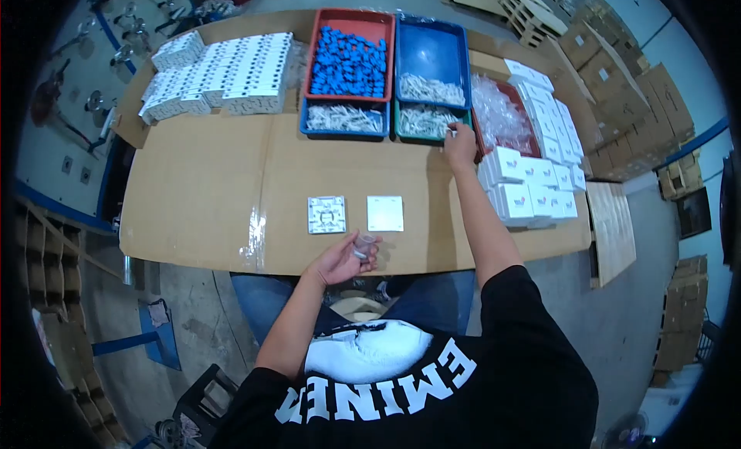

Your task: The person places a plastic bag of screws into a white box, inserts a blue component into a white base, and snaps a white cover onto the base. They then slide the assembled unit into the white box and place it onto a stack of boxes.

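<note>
Left hand (340, 260), half curled, holds one clear bag (364, 247); right hand (461, 145) is at the green tray (417, 138), grip unclear. One patterned square (326, 215), one plain square (385, 213) lie on table (193, 186).

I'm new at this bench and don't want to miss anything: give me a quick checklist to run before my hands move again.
1. Left hand has hold of the clear plastic item: ok.
2. Right hand is at the green tray: ok, at its right end.
3. Right fingertips have a small white part between them: cannot tell, too small to see.
4. Patterned square and plain square lie flat and apart: ok.
5. Both squares look alike on top: not ok, one is patterned, the other plain white.
6. Blue parts are inside their red tray: ok.
</note>
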### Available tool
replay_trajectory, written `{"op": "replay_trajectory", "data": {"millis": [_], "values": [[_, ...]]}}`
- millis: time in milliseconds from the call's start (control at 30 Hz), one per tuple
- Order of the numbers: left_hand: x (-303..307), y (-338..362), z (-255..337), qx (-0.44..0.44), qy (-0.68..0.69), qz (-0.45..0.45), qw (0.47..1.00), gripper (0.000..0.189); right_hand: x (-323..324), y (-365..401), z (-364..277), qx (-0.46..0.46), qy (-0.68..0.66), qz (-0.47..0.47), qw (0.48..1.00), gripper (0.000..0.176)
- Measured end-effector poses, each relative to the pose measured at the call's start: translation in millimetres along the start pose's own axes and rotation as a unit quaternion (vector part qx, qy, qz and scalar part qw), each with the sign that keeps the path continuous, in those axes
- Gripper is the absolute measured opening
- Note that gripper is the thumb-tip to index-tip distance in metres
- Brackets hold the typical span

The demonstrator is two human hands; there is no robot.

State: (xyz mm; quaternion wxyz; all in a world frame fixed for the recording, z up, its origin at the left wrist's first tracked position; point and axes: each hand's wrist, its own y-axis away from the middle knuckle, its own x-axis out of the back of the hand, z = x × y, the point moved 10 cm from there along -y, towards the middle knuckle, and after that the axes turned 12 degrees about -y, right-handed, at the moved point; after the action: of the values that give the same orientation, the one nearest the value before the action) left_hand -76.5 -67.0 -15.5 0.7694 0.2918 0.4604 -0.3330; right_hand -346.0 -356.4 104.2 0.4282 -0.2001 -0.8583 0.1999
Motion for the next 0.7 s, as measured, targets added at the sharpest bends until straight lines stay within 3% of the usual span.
{"op": "replay_trajectory", "data": {"millis": [67,133,200,267,533,700], "values": [[-2,-1,3,0.0,-0.013,0.011,1.0,0.061,-8,-16,5,-0.014,-0.012,-0.027,0.999,0.016],[-2,-2,2,0.02,0.0,0.019,1.0,0.061,-27,-23,5,0.049,-0.002,-0.077,0.996,0.025],[-2,-2,2,0.022,-0.006,0.008,1.0,0.061,-29,-23,2,0.06,-0.021,-0.065,0.996,0.026],[-1,-2,0,0.022,0.0,0.003,1.0,0.061,-43,-22,13,-0.023,0.001,-0.125,0.992,0.025],[-7,-1,3,0.022,-0.015,0.015,1.0,0.062,-27,-30,26,-0.015,-0.065,-0.008,0.998,0.016],[-6,-1,3,0.024,-0.015,0.015,0.999,0.062,-20,-35,52,-0.109,-0.183,0.0,0.977,0.019]]}}
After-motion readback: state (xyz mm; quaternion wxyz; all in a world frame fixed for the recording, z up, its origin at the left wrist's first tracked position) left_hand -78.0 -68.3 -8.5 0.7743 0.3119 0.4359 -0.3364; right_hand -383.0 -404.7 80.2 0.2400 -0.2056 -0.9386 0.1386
